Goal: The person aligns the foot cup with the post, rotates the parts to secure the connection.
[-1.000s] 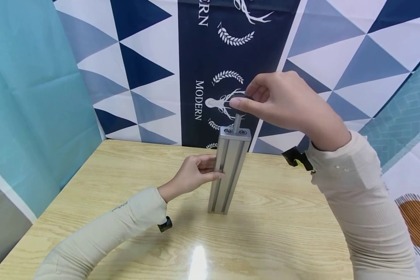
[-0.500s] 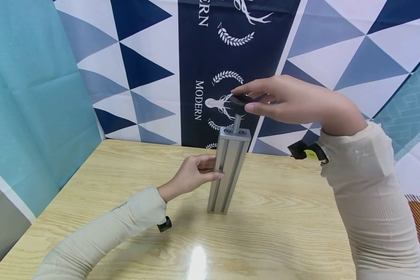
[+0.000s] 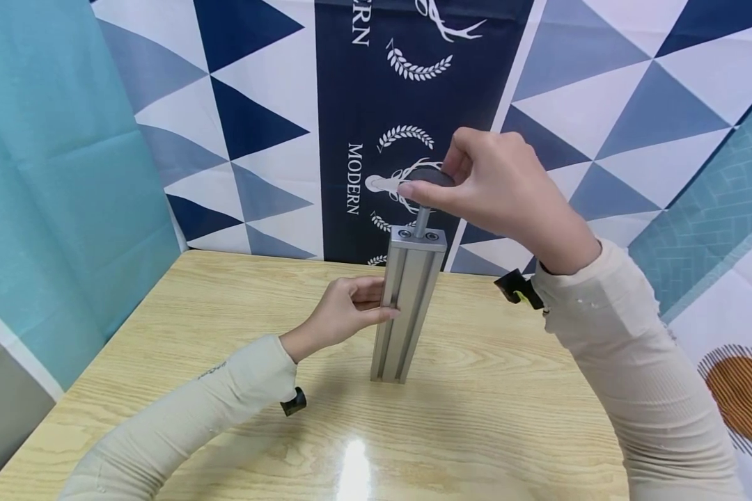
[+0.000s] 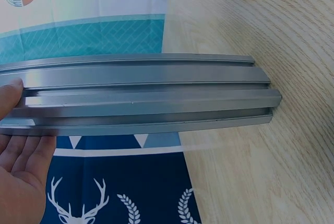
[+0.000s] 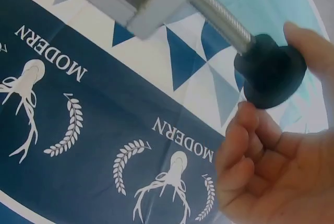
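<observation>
A silver aluminium extrusion (image 3: 407,313) stands upright on the table, slightly tilted in the head view. My left hand (image 3: 341,313) grips its side with thumb in front and fingers behind; the left wrist view shows the grooved extrusion (image 4: 146,98) between thumb and fingers. On top sits an end plate (image 3: 418,240) with two screws. A threaded rod (image 5: 224,18) rises from it and ends in a round black levelling foot (image 5: 271,72). My right hand (image 3: 501,184) pinches the rim of this foot between thumb and fingers.
A light wood-grain table (image 3: 476,417) lies beneath both arms. Behind it hangs a patterned cloth (image 3: 263,139) with triangles and deer heads, close beyond the extrusion. A turquoise cloth (image 3: 50,174) hangs at the left.
My right hand moved right with its fingers spread around the foot, then swung back left and pinches it again, the wrist turned. My left hand and the extrusion stay almost in place.
</observation>
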`<state>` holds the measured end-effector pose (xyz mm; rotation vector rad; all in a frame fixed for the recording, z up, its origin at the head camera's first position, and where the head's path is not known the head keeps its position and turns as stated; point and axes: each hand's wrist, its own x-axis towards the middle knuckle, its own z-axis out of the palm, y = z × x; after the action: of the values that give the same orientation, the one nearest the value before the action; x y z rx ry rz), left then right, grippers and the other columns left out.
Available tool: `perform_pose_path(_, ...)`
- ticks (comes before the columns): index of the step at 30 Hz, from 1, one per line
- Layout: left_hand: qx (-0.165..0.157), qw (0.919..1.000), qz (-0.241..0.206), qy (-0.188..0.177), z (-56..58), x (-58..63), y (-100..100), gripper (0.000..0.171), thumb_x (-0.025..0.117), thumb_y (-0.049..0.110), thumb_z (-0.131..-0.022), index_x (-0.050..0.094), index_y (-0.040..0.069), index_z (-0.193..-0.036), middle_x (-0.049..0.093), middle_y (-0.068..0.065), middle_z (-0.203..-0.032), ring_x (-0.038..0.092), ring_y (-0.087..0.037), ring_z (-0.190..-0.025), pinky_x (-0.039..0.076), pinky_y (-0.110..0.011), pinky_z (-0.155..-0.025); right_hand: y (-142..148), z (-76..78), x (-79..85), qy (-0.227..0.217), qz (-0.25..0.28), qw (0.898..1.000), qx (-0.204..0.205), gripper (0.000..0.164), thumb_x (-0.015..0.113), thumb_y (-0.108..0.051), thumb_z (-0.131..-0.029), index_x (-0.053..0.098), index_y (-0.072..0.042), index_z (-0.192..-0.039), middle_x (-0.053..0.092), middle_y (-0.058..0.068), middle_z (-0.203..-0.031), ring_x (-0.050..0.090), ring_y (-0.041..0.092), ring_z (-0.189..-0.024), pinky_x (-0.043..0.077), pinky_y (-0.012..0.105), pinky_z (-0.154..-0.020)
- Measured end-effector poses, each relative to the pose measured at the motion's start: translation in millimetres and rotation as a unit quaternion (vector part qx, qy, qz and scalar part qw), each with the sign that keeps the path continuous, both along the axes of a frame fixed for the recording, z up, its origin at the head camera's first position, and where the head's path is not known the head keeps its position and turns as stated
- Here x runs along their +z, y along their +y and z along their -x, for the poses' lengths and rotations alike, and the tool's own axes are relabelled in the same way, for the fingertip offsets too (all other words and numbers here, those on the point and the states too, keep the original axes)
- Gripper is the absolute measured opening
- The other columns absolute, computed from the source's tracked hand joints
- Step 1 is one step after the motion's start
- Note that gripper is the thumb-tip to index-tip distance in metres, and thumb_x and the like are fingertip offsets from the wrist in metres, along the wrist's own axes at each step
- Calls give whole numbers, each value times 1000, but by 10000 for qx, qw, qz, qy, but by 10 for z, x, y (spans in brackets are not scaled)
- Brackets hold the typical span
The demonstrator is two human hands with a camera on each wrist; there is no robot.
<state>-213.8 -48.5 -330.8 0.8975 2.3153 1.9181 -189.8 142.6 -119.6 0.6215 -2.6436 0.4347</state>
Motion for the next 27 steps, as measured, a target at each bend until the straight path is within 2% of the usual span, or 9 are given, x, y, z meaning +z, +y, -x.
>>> perform_pose_path(5, -17, 10000, -20, -23, 1, -5, -7, 45, 77, 7, -81, 62, -3, -123, 70, -16, -110, 68, -23, -101, 56, -28, -84, -4, -9, -23, -12, 31, 9999, -95, 61, 66, -64, -79, 60, -4, -91, 63, 10, -83, 56, 24, -73, 46, 36, -65)
perform_pose_path(10, -3, 10000, -1, -30, 6, -21, -15, 45, 77, 8, -81, 62, -3, -123, 70, -16, -110, 68, -22, -101, 56, -28, -84, 43, -24, 64, -435, -288, 9985, 190, 64, 66, -61, -82, 64, -4, -112, 67, 12, -99, 61, 24, -90, 50, 43, -80)
perform_pose_path(14, 38, 10000, 37, 22, 10, -21, -21, 45, 77, 8, -81, 62, -3, -123, 70, -16, -109, 68, -22, -100, 56, -27, -84, 87, -19, 137, -603, -486, 9943, 738, 56, 63, -50, -89, 62, -7, -125, 67, 11, -110, 62, 24, -96, 50, 46, -87)
perform_pose_path(17, 45, 10000, 52, 21, 5, -10, -21, 45, 77, 8, -82, 61, -3, -123, 70, -16, -110, 68, -22, -101, 56, -27, -84, 117, 1, 157, -756, -573, 9874, 1266, 48, 58, -41, -95, 58, -10, -131, 64, 9, -119, 62, 24, -99, 49, 47, -88)
perform_pose_path(20, 40, 10000, 76, -13, -1, 4, -17, 46, 77, 8, -82, 61, -3, -124, 69, -16, -111, 68, -22, -101, 56, -27, -84, 153, 35, 170, -1039, -755, 9753, 1797, 44, 48, -35, -101, 51, -13, -139, 55, 8, -134, 57, 25, -112, 45, 51, -95)
perform_pose_path(23, 42, 9999, 97, -23, -3, 10, -14, 47, 77, 9, -82, 61, -2, -124, 69, -16, -111, 68, -22, -102, 56, -27, -84, 189, 78, 190, -1411, -910, 9603, 2227, 44, 39, -29, -105, 42, -12, -145, 44, 7, -145, 46, 26, -127, 38, 54, -105)
perform_pose_path(25, 55, 9999, 91, 3, 2, 7, -14, 46, 77, 9, -82, 61, -2, -124, 69, -16, -111, 68, -22, -101, 56, -27, -84, 198, 101, 195, -1521, -970, 9547, 2367, 43, 38, -24, -105, 40, -11, -146, 43, 8, -146, 46, 25, -125, 37, 53, -105)
perform_pose_path(27, 55, 9999, 77, 33, 8, 3, -13, 46, 77, 9, -81, 62, -2, -123, 70, -16, -110, 68, -22, -101, 56, -27, -84, 188, 105, 189, -1397, -947, 9604, 2215, 42, 43, -26, -104, 44, -10, -143, 51, 8, -138, 52, 24, -118, 42, 50, -99)
